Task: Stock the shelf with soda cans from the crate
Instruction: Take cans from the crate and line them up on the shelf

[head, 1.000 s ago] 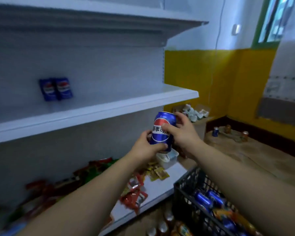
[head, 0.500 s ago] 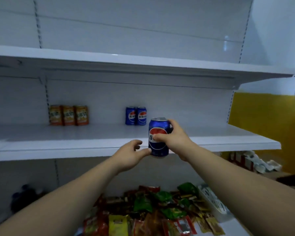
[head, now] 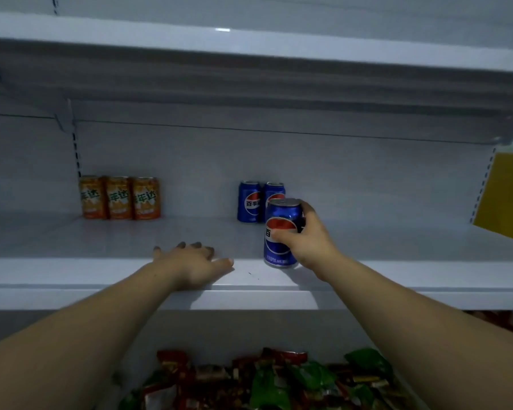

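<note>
White shelf (head: 101, 270), dim light. Right hand (head: 310, 245) gripped upright blue can (head: 280, 217) at front edge, fingers curled round it. Two matching cans (head: 249, 202) stood directly behind, at back. Left hand (head: 190, 261) rested flat alongside, fingers relaxed.

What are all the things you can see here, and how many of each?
held can: 1, blue with a red and white badge, upright at the front of the middle shelf
blue cans: 2, blue, side by side at the back, behind the held can
orange cans: 3, orange, in a row at the back left
middle shelf: 1, white, across the middle
upper shelf: 1, white, overhead
snack packets: many, red and green, heaped below the middle shelf
yellow wall: 1, yellow, far right
left grip: 1, bare hand, rests flat on the middle shelf's front
right grip: 1, bare hand, holds the held can
</note>
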A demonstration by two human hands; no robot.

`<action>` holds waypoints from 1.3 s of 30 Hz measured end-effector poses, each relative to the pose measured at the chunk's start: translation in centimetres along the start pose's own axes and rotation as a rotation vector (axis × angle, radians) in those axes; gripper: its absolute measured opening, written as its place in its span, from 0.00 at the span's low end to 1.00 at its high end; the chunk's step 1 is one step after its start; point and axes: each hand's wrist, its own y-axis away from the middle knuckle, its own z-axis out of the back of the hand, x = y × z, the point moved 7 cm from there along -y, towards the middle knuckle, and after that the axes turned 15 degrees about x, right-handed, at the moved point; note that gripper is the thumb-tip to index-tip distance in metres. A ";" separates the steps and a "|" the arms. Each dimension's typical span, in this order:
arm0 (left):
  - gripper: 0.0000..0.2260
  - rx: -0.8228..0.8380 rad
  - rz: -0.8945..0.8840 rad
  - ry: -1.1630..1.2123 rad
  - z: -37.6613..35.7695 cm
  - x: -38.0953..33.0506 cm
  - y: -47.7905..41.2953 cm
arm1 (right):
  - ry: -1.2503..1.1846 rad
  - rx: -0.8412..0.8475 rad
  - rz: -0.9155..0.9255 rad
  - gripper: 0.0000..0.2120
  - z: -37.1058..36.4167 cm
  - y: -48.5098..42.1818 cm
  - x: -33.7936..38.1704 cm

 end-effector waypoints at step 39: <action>0.35 0.040 -0.051 0.006 -1.2 0.3 -1.9 | 1.289 -0.039 -0.060 0.40 -6.8 -21.5 -1.3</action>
